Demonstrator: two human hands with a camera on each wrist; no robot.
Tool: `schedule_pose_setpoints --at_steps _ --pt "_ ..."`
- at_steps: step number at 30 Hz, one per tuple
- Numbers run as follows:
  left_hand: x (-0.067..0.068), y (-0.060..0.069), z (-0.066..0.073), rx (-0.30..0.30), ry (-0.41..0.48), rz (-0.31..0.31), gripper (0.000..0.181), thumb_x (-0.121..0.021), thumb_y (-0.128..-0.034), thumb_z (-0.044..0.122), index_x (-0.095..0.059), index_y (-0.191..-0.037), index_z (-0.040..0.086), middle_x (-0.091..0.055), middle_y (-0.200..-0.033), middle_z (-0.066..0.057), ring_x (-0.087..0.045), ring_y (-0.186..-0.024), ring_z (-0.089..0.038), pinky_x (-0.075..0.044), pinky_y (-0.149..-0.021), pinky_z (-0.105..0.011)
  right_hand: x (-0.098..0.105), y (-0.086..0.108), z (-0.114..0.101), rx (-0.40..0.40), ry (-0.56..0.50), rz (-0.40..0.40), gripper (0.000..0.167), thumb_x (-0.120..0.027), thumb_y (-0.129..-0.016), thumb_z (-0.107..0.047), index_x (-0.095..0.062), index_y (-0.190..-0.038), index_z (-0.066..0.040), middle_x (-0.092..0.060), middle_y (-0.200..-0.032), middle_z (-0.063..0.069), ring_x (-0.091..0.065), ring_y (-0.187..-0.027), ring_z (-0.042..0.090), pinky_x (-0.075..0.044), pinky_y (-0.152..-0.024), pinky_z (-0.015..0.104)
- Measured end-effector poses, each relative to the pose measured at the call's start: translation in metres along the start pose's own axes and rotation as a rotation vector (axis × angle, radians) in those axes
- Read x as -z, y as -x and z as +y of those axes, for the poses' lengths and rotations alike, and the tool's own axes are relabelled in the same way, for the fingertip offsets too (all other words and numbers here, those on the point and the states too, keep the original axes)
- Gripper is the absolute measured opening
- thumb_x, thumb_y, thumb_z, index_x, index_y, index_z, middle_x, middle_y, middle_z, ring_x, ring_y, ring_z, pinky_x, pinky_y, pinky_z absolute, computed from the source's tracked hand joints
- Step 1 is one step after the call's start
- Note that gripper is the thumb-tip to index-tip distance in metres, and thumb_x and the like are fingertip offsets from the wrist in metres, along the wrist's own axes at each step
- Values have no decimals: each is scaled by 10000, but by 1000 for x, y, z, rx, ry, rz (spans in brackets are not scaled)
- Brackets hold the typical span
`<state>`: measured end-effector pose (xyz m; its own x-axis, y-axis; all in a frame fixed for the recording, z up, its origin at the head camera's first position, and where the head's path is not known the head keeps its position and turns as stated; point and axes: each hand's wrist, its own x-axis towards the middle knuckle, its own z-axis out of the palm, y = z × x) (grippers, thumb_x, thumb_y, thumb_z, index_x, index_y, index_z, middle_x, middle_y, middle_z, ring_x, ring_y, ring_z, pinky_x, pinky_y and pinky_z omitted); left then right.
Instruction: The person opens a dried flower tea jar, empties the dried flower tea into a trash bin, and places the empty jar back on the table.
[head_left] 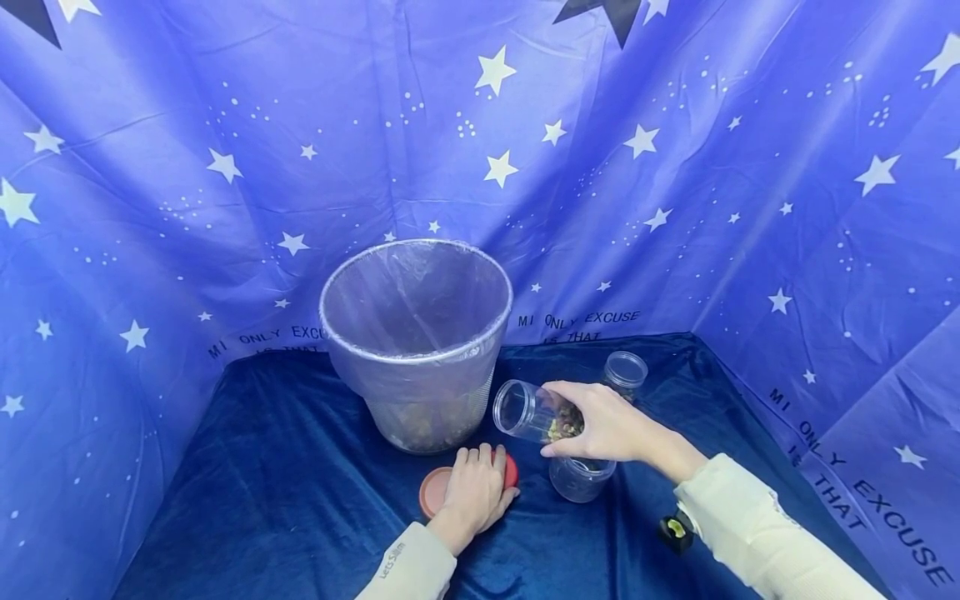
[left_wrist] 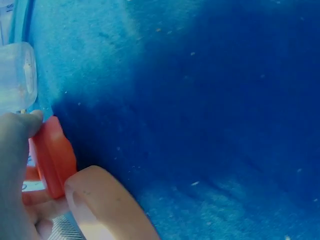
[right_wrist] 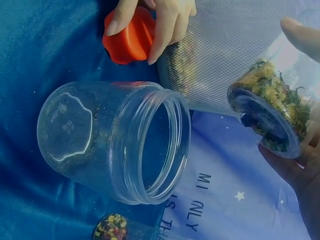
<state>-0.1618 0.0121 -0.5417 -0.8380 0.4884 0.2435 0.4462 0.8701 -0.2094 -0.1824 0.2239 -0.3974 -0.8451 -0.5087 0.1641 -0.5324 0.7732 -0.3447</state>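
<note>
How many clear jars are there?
3: the tilted jar in the right hand, the near jar on the cloth, and the far jar beyond that hand. Others may be hidden.

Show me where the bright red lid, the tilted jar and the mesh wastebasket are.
Bright red lid (right_wrist: 131, 40): right wrist view, on its uncovered middle.
Tilted jar (head_left: 547, 417): head view, on its clear side wall.
Mesh wastebasket (head_left: 429, 423): head view, on its lower front wall.

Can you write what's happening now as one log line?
left hand: grips red lid | right hand: holds tilted jar, dried bits inside | near jar: open, upright on cloth | bin: upright
</note>
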Motion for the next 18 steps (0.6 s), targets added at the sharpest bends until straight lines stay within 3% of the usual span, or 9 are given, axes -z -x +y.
schedule_pose_setpoints --at_steps 5,12,18 --pt "2 -1 -4 -1 35 -25 685 -606 -836 667 -596 -1269 136 -628 -1039 -57 -618 -894 -207 -432 -789 -341 0 0 0 -12 8 -7 812 -810 -707 -552 -579 -1340 -100 -698 -1094 -32 -642 -959 97 -536 -818 355" --pt "1 -5 -11 26 142 -72 717 -629 -765 728 -601 -1230 183 -635 -1026 -46 -618 -959 -210 -447 -808 -370 3 -1 1 -6 7 -7 804 -808 -710 -556 -582 -1333 -100 -701 -1057 -42 -622 -899 64 -524 -776 312" --pt "3 -4 -11 49 191 -127 735 -565 -800 747 -583 -1275 186 -626 -1059 -64 -601 -939 -255 -453 -832 -406 5 1 2 -30 8 -15 833 -796 -717 -574 -570 -1351 -83 -704 -1090 -7 -626 -924 81 -528 -794 335"
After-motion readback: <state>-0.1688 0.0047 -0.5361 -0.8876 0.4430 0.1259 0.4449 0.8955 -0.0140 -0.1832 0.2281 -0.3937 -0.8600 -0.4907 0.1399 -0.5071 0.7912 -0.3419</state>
